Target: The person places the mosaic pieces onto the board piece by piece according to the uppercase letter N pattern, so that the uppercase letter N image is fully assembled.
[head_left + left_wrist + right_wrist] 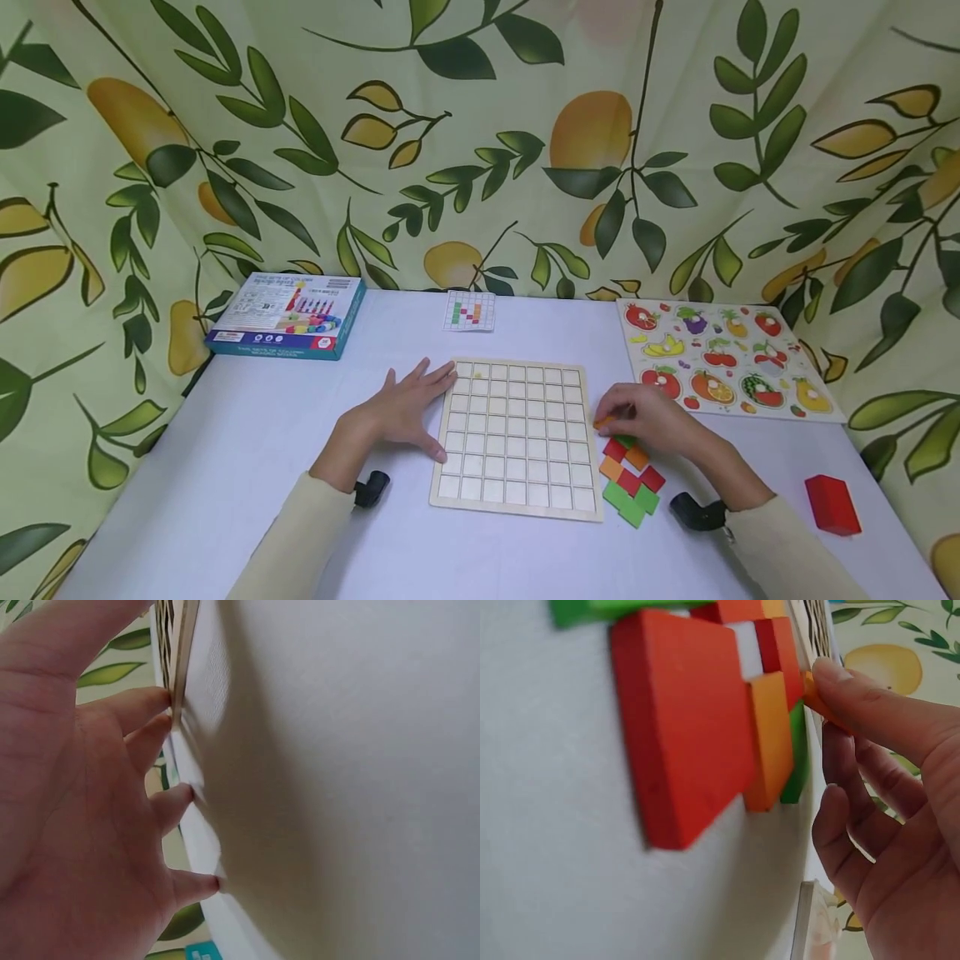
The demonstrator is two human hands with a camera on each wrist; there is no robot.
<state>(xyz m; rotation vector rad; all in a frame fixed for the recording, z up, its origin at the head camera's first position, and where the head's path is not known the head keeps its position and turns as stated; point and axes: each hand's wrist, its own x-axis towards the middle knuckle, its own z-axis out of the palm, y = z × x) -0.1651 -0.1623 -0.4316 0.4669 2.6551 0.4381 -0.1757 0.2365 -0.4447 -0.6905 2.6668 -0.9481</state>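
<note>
A wooden grid board with rows of square cells lies in the middle of the white table. My left hand rests at its left edge with fingers spread, thumb and fingertips touching the frame; in the left wrist view the fingers reach the board's edge. Between thumb and fingertips my right hand pinches an orange square tile, just beyond the board's right edge. Below that hand lie several loose tiles: red, orange and green. The nearest red tile looms large in the right wrist view.
A small pattern card with coloured squares lies behind the board. At the back left is a flat boxed set. A fruit puzzle board lies at the back right, and a red block near the right edge.
</note>
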